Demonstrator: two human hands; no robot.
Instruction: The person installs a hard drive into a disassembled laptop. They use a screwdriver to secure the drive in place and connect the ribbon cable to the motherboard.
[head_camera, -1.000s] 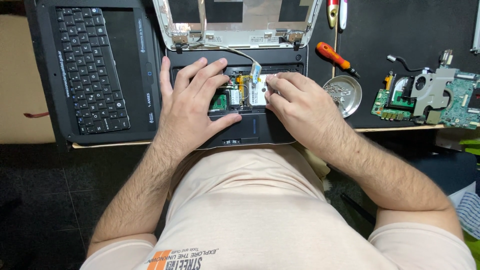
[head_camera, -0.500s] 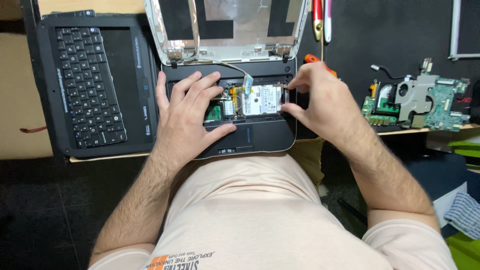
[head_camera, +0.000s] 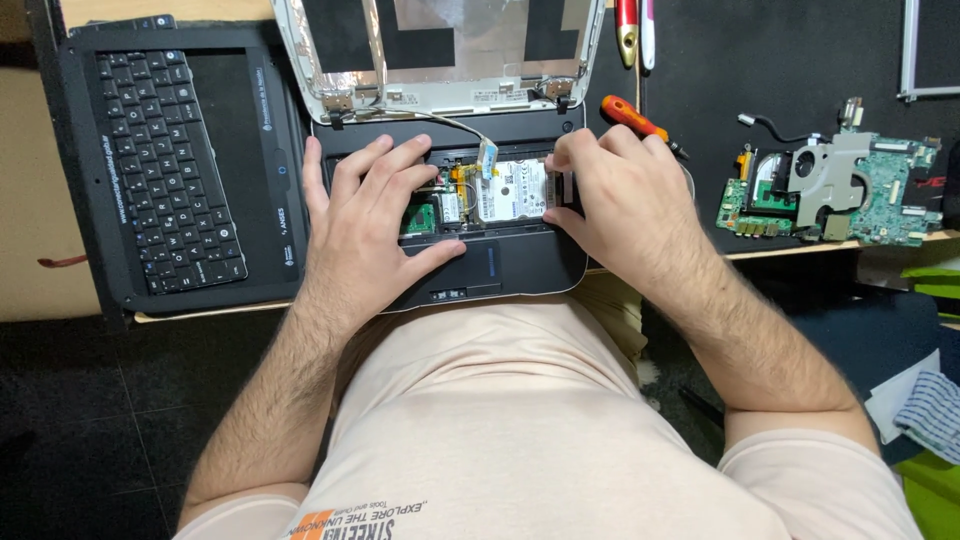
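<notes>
We find our left hand (head_camera: 375, 225) flat, released, steadying the laptop base (head_camera: 520, 265) while our right hand (head_camera: 625, 205) fingertips grasp the hard drive (head_camera: 515, 190) edge at 3 o'clock.

Loose keyboard (head_camera: 165, 170) (left), green motherboard (head_camera: 830, 195), screwdriver (head_camera: 635, 120)

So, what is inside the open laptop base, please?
Inside the laptop base: a silver hard drive, a small green board and cables. The left hand and right hand cover the rest.

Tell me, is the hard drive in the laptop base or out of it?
In. The silver hard drive sits in the open laptop base, between the left hand and right hand, whose fingertips touch its right edge.
</notes>
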